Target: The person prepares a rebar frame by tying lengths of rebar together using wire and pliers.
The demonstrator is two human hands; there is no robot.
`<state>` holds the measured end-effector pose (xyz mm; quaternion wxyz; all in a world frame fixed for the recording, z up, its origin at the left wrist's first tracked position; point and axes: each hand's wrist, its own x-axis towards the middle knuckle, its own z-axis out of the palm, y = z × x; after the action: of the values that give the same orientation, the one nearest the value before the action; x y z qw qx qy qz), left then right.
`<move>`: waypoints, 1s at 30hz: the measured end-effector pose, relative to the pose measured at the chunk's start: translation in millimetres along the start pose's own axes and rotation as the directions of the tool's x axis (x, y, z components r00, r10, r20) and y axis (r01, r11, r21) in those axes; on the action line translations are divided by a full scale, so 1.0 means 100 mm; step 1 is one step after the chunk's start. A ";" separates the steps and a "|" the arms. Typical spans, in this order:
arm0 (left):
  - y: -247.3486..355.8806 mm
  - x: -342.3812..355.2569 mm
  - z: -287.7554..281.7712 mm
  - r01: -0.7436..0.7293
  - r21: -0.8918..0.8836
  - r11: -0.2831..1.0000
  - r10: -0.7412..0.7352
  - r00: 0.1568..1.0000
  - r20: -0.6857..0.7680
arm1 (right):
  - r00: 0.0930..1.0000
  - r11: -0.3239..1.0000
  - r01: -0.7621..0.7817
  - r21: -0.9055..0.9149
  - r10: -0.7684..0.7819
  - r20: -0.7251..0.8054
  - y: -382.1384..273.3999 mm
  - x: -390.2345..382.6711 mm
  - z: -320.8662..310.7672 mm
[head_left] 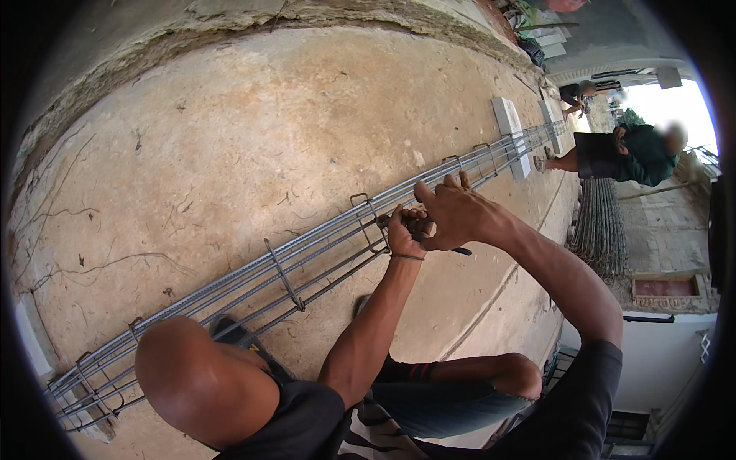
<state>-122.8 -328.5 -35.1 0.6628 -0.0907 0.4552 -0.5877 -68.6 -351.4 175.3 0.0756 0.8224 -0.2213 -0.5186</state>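
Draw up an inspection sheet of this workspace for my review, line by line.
Surface: bare, stained concrete floor.
Job's things: a long rebar cage with cross ties, passing over a pale block toward its far end; a dark tool at the hands, mostly hidden.
Clutter: small dark scraps scattered on the floor.
Grips: left grip appears closed on the tool, beside the cage; right grip open, fingers spread.
Cables: nothing seen clearly.
Surroundings: person in dark green, another person farther off, bundled rods.
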 end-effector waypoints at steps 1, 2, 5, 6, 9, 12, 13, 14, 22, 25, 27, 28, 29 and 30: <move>-0.03 -0.08 -0.05 -0.020 0.011 1.000 0.019 0.995 0.095 | 0.965 0.986 0.142 0.085 -0.119 -0.234 0.15 -0.01 -0.05; -0.04 -0.14 -0.07 -0.044 0.020 0.999 0.039 0.981 0.189 | 0.861 0.946 0.298 0.131 -0.207 -0.464 0.28 0.01 -0.10; -0.13 -0.27 0.11 -0.081 0.076 0.994 0.080 0.997 0.014 | 0.993 0.862 0.120 0.492 -0.105 -0.059 0.53 0.33 0.27; -0.13 -0.27 0.13 -0.104 0.098 0.990 0.102 0.995 0.022 | 0.980 0.781 -0.048 0.623 -0.083 0.179 0.57 0.37 0.35; -0.09 -0.30 0.13 -0.102 0.080 0.992 0.101 0.995 0.014 | 0.842 0.648 -0.280 0.708 -0.188 0.505 0.42 0.11 0.40; -0.03 -0.29 0.08 -0.070 0.063 0.996 0.064 0.994 0.091 | 0.728 0.456 -0.434 0.777 -0.330 0.601 0.37 0.02 0.39; -0.01 -0.29 0.07 -0.069 0.061 0.996 0.063 0.993 0.102 | 0.727 0.452 -0.439 0.777 -0.330 0.602 0.35 0.01 0.45; 0.00 -0.30 0.04 -0.064 0.063 0.996 0.058 0.993 0.098 | 0.715 0.244 -0.499 0.831 -0.426 0.554 0.33 0.01 0.55; 0.00 -0.30 -0.01 -0.084 0.023 0.996 0.077 0.969 0.236 | 0.785 0.161 -0.528 0.834 -0.281 0.552 0.14 0.04 0.53; -0.08 -0.40 0.07 -0.087 0.133 0.987 0.066 0.986 0.150 | 0.824 0.364 -0.466 0.807 -0.155 0.545 0.09 0.00 0.41; -0.19 -0.52 0.17 0.037 0.104 0.994 -0.035 0.999 -0.018 | 0.843 0.492 -0.434 0.755 -0.074 0.533 0.11 -0.02 0.43; -0.19 -0.50 0.16 0.035 0.102 0.994 -0.033 0.999 -0.017 | 0.862 0.552 -0.415 0.724 -0.015 0.506 0.10 -0.02 0.47; -0.20 -0.48 0.16 0.061 0.092 0.994 -0.063 0.998 0.024 | 0.880 0.608 -0.399 0.687 0.041 0.474 0.08 -0.02 0.53; -0.15 -0.45 0.13 0.074 0.086 0.994 -0.080 0.995 0.063 | 0.882 0.612 -0.387 0.690 0.028 0.470 0.04 0.01 0.59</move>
<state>-119.4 -299.3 3.9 0.6575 -0.0999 0.4041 -0.6280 -121.9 -349.3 149.3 -0.2678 0.6138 -0.5267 -0.5236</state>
